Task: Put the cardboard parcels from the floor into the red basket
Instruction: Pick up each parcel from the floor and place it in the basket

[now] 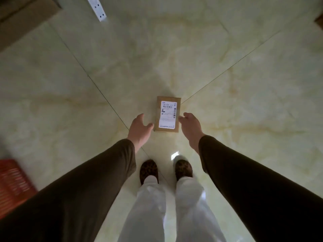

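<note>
Parcel within reach, basket off to my left

Hands spread on either side of a small cardboard parcel [167,114] lying flat on the pale tiled floor [227,75], its white shipping label [168,114] facing up. My left hand [139,127] is open with the thumb just beside the box's near left edge; whether it touches I cannot tell. My right hand [189,124] is open too, fingers relaxed, close to the right edge but apart from it. Neither holds anything. The red basket [14,177] shows only as a blurred corner at the lower left, well apart from the parcel.

The risk, as I judge it: the box is narrow and the tiles look glossy, so an uneven squeeze could push it sliding away rather than lift it. A grip on the smooth label could slip. With the basket behind my left arm and mostly out of view, a careless swing could drop the parcel short of its rim.
</note>
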{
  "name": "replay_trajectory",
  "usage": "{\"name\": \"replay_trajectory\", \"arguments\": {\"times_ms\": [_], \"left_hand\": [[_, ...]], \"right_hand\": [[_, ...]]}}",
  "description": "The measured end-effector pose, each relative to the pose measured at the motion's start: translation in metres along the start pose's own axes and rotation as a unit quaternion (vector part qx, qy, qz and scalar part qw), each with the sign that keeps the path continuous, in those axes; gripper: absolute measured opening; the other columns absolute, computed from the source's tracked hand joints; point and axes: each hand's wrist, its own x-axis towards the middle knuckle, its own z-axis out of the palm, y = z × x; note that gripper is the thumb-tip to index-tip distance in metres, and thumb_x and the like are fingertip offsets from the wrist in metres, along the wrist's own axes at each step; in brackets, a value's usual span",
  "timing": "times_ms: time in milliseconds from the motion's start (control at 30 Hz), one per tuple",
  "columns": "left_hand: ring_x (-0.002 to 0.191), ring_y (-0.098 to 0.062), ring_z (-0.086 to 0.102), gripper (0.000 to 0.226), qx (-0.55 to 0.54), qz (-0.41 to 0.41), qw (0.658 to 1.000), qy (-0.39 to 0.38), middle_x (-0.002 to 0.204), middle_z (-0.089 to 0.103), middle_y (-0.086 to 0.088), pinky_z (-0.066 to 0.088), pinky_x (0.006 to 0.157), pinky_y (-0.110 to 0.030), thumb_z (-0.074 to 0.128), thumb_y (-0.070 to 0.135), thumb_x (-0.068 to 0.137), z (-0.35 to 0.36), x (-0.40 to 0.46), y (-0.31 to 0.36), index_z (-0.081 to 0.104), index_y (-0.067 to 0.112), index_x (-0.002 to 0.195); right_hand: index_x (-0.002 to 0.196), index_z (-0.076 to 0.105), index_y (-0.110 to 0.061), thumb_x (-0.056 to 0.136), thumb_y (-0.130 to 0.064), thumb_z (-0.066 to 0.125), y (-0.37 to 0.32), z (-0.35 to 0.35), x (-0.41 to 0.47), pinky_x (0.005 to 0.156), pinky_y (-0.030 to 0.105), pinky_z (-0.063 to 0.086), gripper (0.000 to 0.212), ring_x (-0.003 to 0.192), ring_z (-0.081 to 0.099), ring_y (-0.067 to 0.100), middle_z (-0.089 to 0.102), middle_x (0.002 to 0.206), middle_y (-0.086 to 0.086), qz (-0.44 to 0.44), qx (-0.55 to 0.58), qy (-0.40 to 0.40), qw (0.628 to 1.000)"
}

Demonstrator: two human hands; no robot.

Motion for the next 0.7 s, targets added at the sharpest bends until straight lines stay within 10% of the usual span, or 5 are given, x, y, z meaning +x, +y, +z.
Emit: {"name": "replay_trajectory", "arguments": {"times_ms": [167, 300, 567, 700], "left_hand": [[0.148, -0.025, 0.033, 0.067, -0.047, -0.026, 0.998, -0.017, 0.165, 0.029, -0.006, 0.029, 0.115, -0.035, 0.056, 0.028, 0.101, 0.043, 0.052, -0.003, 0.024, 0.016, 0.159], [0.125, -0.017, 0.048, 0.061, -0.067, -0.042, 0.996, -0.036, 0.161, 0.036, -0.009, 0.037, 0.078, 0.002, 0.049, 0.017, 0.102, 0.069, 0.087, -0.011, 0.025, 0.011, 0.158], [0.121, -0.025, 0.057, 0.053, -0.151, -0.074, 0.984, -0.059, 0.148, 0.053, -0.011, 0.046, 0.085, -0.024, 0.049, 0.011, 0.103, 0.077, 0.095, -0.01, 0.031, 0.012, 0.153], [0.107, -0.022, 0.062, 0.045, -0.212, -0.05, 0.976, 0.0, 0.137, 0.059, -0.013, 0.054, 0.078, -0.027, 0.049, 0.009, 0.102, 0.051, 0.064, -0.012, 0.034, 0.012, 0.144]], "right_hand": [[0.16, 0.032, -0.012, 0.105, -0.021, 0.051, 0.019, 0.009, 0.059, 0.09, 0.03, 0.037, 0.059, 0.137, 0.051, 0.03, 0.046, 0.159, 0.012, 0.024, -0.03, -0.038, 0.999], [0.164, 0.021, -0.015, 0.106, -0.019, 0.049, 0.034, 0.018, 0.094, 0.09, 0.032, 0.038, 0.065, 0.119, 0.049, 0.021, 0.042, 0.162, 0.011, 0.063, -0.045, -0.067, 0.995], [0.142, 0.052, -0.007, 0.103, -0.006, 0.042, 0.032, 0.028, 0.105, 0.103, 0.045, 0.055, 0.04, 0.125, 0.062, 0.035, 0.066, 0.136, 0.012, 0.051, -0.031, -0.102, 0.993], [0.126, 0.054, -0.011, 0.103, -0.012, 0.051, 0.006, 0.025, 0.07, 0.058, 0.009, 0.052, 0.023, 0.095, 0.064, 0.015, 0.065, 0.105, -0.011, -0.041, -0.066, -0.057, 0.995]]}}
